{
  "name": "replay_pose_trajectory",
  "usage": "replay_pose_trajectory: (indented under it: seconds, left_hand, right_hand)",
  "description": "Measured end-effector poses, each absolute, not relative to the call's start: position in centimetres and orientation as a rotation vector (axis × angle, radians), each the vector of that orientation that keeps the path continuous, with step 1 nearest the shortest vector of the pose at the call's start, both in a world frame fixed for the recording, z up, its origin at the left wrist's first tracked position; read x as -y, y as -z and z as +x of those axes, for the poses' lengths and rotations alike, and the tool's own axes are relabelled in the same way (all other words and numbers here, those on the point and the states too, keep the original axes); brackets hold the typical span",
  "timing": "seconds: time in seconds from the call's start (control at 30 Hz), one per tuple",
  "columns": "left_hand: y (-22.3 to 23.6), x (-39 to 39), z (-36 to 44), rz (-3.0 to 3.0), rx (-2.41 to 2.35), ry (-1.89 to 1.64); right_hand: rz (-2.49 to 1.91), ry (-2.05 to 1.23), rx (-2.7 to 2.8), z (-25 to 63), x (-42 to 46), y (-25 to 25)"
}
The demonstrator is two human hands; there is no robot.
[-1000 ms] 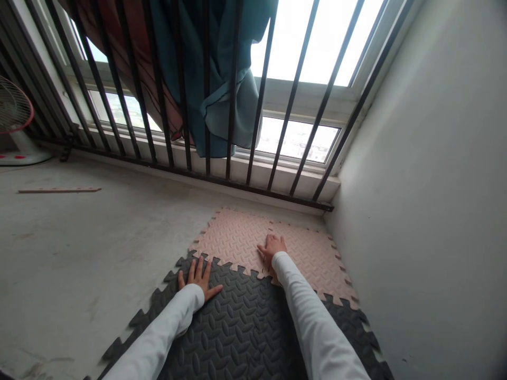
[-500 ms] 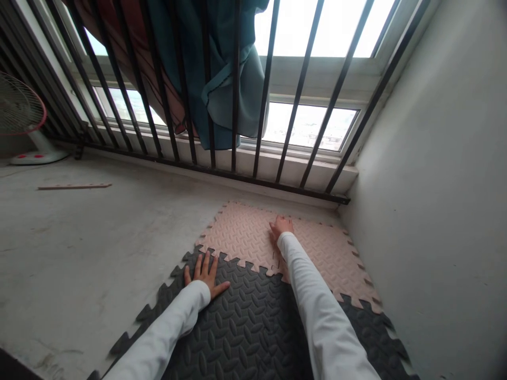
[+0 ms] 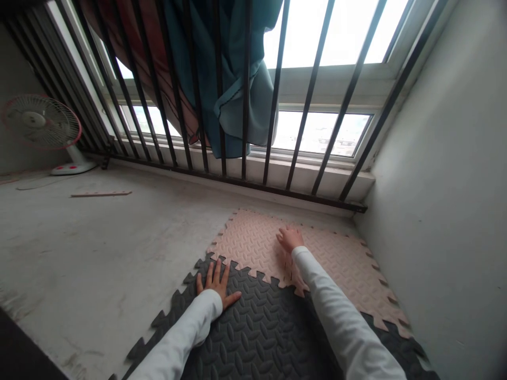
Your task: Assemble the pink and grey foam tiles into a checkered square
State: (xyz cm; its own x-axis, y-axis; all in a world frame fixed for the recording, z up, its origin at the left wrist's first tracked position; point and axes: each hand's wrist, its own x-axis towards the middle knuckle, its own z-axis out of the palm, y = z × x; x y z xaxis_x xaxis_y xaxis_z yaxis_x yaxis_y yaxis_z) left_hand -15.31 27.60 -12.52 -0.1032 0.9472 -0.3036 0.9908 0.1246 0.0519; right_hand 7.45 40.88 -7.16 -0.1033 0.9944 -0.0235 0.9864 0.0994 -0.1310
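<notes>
My left hand (image 3: 216, 285) lies flat with its fingers spread on the black foam mat (image 3: 253, 327), close to the toothed seam. Its fingertips reach near the edge of the pink foam mat (image 3: 249, 237). Over the middle of that pink mat is my right hand (image 3: 291, 239), fingers loosely bent and apart, holding nothing I can see. Whether it touches the surface I cannot tell. The interlocking teeth of the two mats meet along the seam. My right sleeve hides part of that seam, and short dark slits show in the pink mat near my right wrist.
A dark metal railing (image 3: 253, 183) runs along the window side, with a blue-green cloth (image 3: 233, 116) hanging behind it. The white wall (image 3: 443, 211) borders the mats on the right. At far left stand a fan (image 3: 43, 124) and a thin strip (image 3: 101, 193) on the concrete floor.
My right hand has loosened from a more closed shape, its fingers now further apart over the pink mat. My left hand stays on the black mat. The view has shifted left and up.
</notes>
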Motion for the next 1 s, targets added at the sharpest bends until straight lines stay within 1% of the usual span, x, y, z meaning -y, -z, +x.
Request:
replay_pose_trajectory:
  seconds: [0.13, 0.23, 0.43, 0.63, 0.83, 0.93, 1.0]
  left_hand:
    - [12.6, -27.4, -15.3, 1.931, -2.151, 0.176]
    - [12.4, -27.3, -15.2, 1.935, -2.164, 0.126]
    - [12.6, -27.3, -15.2, 1.929, -2.172, 0.137]
    - [13.0, -27.5, -15.1, 1.930, -2.215, 0.201]
    - [12.0, -27.3, -15.1, 1.907, -2.192, 0.243]
    - [11.5, -27.2, -14.9, 1.893, -2.200, 0.260]
    - [11.5, -27.2, -14.9, 1.892, -2.200, 0.267]
  right_hand:
    - [-1.634, -0.206, 2.566, 4.1, -34.2, 7.8]
    - [-1.527, -0.267, 2.676, 1.9, -31.3, 8.7]
    - [-1.748, -0.438, 2.582, 0.5, -30.0, 7.1]
    - [-2.181, -0.327, 2.178, 2.0, -23.9, 8.0]
    - [-2.145, -0.447, 2.211, 5.4, -23.1, 7.8]
    - [-2.350, -0.249, 2.019, 8.6, -23.0, 7.4]
    - [-2.410, -0.152, 1.973, 10.8, -22.5, 7.6]
